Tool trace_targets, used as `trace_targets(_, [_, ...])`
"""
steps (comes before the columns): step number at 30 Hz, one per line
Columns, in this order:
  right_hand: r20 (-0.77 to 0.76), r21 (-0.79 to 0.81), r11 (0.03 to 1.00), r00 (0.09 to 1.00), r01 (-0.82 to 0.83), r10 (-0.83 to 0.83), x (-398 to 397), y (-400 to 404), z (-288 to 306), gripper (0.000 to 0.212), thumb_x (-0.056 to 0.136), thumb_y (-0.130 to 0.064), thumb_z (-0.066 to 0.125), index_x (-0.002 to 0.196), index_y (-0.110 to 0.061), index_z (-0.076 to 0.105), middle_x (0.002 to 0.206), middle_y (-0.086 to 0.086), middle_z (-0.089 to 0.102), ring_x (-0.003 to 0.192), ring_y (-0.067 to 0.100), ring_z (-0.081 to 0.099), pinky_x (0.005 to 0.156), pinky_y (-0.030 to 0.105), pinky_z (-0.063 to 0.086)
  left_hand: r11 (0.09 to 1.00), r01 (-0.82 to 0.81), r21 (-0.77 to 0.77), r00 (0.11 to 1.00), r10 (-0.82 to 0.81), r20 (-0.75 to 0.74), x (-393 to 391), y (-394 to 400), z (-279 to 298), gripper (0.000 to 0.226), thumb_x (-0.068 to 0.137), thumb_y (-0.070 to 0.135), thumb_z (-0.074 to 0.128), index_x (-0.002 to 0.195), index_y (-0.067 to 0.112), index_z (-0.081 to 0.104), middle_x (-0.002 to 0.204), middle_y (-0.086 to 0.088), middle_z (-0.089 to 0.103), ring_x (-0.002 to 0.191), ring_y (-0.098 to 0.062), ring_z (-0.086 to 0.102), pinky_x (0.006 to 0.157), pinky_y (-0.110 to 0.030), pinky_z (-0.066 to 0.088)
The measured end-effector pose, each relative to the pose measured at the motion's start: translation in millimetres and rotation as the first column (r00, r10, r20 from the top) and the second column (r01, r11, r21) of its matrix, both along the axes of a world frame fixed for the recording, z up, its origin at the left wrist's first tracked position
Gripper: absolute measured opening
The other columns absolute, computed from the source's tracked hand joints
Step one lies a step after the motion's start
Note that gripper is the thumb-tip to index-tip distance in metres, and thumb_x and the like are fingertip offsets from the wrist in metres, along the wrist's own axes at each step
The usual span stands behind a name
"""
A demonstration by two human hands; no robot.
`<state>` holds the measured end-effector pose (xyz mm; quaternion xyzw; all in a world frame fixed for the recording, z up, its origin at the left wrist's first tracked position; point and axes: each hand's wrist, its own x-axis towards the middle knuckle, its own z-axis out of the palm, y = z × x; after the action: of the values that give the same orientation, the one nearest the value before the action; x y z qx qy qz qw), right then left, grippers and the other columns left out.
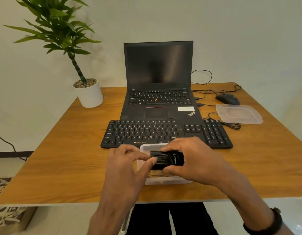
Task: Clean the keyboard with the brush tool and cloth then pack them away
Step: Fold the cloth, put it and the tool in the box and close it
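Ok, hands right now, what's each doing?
Left hand: pinching the end of the brush tool.
Right hand: gripping the brush tool.

Black brush tool (168, 159), black keyboard (165, 134) with white legends, orange-brown wood-grain table (62, 167) — white plant pot (90, 95).

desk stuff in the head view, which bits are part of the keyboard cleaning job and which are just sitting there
Part of the job:
external keyboard
black brush tool, gripped by the right hand, pinched by the left hand
clear container under the hands
container lid

Just lying about:
laptop
mouse
potted plant
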<state>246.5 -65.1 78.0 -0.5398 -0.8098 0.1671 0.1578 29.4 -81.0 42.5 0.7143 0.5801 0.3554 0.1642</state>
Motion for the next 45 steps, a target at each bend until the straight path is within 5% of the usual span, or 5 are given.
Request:
trace_targets(7, [0.075,-0.051,0.999,0.997,-0.005,0.009,-4.0,8.7,-13.8,0.046,0.079,-0.047,0.083,0.121,-0.034,0.069,0.106,-0.016,0.071,0.097,0.007,0.063,0.082,0.036,0.060,0.996,-0.063,-0.067,0.996,0.059,-0.073,2.3,5.4,-10.2,0.019,0.077,0.046,0.085,0.094,0.041,0.078,0.129,0.011,0.051,0.127,-0.012,0.032,0.102,-0.036,0.037])
trace_targets(25, [-0.112,0.068,0.940,0.939,0.334,-0.325,101.0,28.3,31.9,0.027,0.089,-0.042,0.076,0.112,-0.029,0.077,0.105,-0.014,0.074,0.092,0.000,0.066,0.080,0.020,0.059,0.918,0.384,-0.099,0.919,-0.369,0.136,125.6,81.2,52.2,0.016,0.095,0.038,0.072,0.108,0.033,0.079,0.092,0.018,0.075,0.086,0.006,0.066,0.070,-0.004,0.046])
trace_targets(36, [-0.196,0.065,0.646,0.644,0.761,-0.739,252.8,91.1,-0.1,0.022,0.094,-0.028,0.074,0.107,-0.011,0.078,0.111,0.007,0.075,0.093,0.017,0.066,0.075,0.027,0.051,0.736,0.417,-0.533,0.870,-0.154,0.469,249.1,182.5,43.7,0.037,0.106,0.023,0.059,0.139,0.008,0.058,0.089,-0.007,0.070,0.085,-0.023,0.070,0.092,-0.040,0.062])
trace_targets(41, [-0.149,-0.059,0.519,0.506,0.853,-0.850,283.4,113.3,-20.6,0.027,0.093,-0.020,0.073,0.114,-0.003,0.070,0.112,0.011,0.069,0.091,0.023,0.062,0.055,0.020,0.042,0.708,0.366,-0.604,0.898,-0.098,0.429,282.5,204.6,27.2,0.042,0.108,0.023,0.056,0.140,-0.004,0.051,0.060,-0.008,0.073,0.053,-0.014,0.070,0.060,-0.026,0.063])
trace_targets(45, [-0.147,-0.089,0.470,0.456,0.878,-0.878,290.2,122.1,-34.7,0.035,0.092,-0.017,0.075,0.122,-0.001,0.064,0.117,0.013,0.065,0.093,0.025,0.059,0.072,0.028,0.049,0.719,0.329,-0.613,0.919,-0.096,0.381,295.6,210.7,18.0,0.037,0.108,0.019,0.054,0.134,-0.007,0.054,0.077,-0.017,0.074,0.043,-0.010,0.067,0.045,-0.020,0.055])
